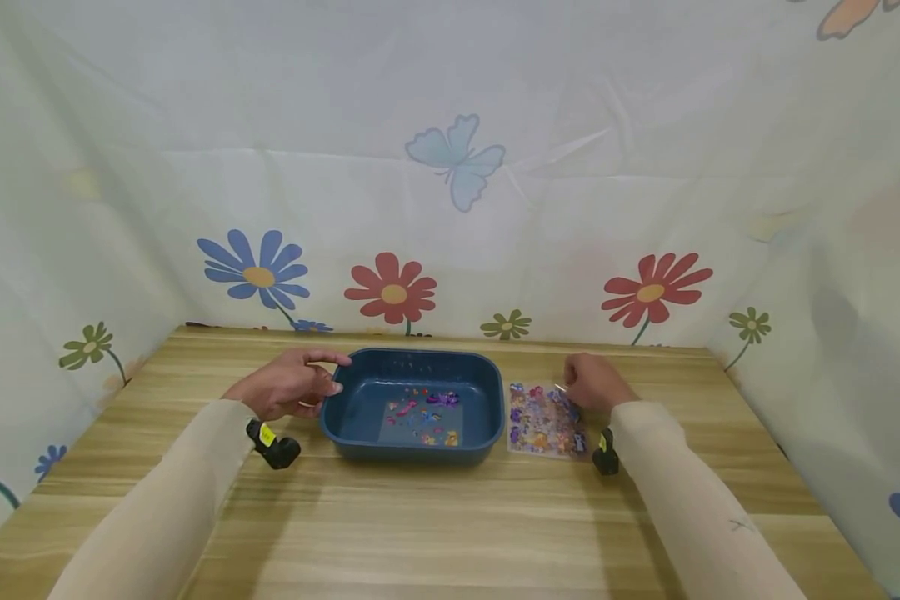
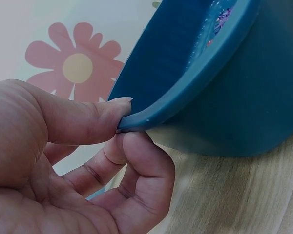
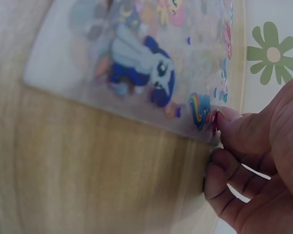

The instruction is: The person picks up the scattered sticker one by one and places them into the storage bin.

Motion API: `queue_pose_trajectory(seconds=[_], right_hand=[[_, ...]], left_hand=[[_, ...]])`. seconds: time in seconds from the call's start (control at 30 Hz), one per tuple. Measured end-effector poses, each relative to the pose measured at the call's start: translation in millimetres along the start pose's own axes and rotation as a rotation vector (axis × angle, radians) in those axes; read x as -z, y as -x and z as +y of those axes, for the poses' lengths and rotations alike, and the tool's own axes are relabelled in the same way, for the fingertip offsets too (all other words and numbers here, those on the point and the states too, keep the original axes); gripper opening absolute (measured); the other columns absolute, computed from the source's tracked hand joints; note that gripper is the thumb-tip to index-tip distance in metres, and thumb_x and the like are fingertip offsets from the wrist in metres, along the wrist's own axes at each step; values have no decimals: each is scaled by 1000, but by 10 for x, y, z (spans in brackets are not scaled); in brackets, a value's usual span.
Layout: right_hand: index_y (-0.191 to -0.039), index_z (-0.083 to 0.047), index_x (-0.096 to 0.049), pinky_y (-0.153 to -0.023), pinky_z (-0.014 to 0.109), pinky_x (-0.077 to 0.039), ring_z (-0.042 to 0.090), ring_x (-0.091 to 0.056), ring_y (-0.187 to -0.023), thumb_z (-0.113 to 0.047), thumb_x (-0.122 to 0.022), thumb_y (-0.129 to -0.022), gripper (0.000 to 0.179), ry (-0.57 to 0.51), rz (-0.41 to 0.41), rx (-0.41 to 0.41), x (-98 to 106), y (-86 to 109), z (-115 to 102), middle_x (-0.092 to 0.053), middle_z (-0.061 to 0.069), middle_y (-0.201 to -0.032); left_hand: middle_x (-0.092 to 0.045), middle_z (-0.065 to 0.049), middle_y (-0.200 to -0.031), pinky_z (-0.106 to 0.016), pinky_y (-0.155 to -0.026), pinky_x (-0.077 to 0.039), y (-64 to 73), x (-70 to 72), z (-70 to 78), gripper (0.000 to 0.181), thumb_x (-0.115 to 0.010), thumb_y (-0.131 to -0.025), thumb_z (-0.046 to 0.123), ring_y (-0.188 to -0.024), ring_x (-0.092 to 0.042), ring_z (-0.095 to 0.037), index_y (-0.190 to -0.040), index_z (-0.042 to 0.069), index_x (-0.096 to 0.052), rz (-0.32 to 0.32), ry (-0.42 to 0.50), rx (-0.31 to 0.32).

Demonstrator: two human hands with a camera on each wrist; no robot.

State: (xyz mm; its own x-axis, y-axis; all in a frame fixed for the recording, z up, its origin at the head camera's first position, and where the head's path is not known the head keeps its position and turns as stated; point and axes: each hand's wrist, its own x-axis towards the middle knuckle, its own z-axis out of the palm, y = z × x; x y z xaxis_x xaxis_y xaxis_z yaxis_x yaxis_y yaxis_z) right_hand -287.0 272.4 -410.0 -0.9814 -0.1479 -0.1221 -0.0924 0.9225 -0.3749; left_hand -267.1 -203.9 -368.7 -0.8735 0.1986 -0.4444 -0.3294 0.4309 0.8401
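In the head view my left hand [image 1: 288,385] is at the left end of a dark blue plastic basin [image 1: 412,452]. The left wrist view shows its thumb and curled fingers pinching the basin's rim [image 2: 151,114]. Inside the basin lies a clear sheet [image 1: 397,429] with scattered colourful cartoon pony stickers. To the right of the basin, a fuller sticker sheet [image 1: 543,421] lies on the table. My right hand [image 1: 596,382] pinches that sheet's far right corner, beside a rainbow-maned pony sticker [image 3: 199,111]. A small red piece shows at the thumb tip; the fingertips partly hide the corner.
A wood-grain table [image 1: 435,525] carries everything. Behind it and at both sides hangs a pale curtain [image 1: 307,192] printed with flowers and a butterfly. Black wrist cameras [image 1: 272,446] sit on both wrists.
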Motion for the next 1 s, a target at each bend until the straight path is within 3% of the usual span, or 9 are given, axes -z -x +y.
queue_pose_trajectory(seconds=[0.33,0.63,1.0], right_hand=[[-92,-3,-70,-75,38,-51,25,-58,-83,-1,-63,-91,7,-80,94,78,-76,45,80,-66,12,-91],[-115,-3,-74,-92,51,-56,28,-64,-97,-3,-62,-97,21,-138,124,81,-81,92,143,-72,15,-108],[-111,0,-77,-95,53,-57,34,-70,-103,0,-66,-91,23,-180,149,89,-32,118,234,-76,18,-110]], left_hand=[[-60,-8,-96,-31,-71,-58,-6,8,-6,60,-68,-98,10,-73,-59,-21,-154,14,-47,7,-8,-1],[-61,-8,-93,-30,-70,-57,-16,6,-15,60,-68,-97,10,-72,-59,-20,-153,13,-48,3,-9,-9],[-61,-7,-90,-30,-66,-56,-13,8,-23,61,-68,-96,10,-69,-57,-20,-153,12,-47,-9,-11,-29]])
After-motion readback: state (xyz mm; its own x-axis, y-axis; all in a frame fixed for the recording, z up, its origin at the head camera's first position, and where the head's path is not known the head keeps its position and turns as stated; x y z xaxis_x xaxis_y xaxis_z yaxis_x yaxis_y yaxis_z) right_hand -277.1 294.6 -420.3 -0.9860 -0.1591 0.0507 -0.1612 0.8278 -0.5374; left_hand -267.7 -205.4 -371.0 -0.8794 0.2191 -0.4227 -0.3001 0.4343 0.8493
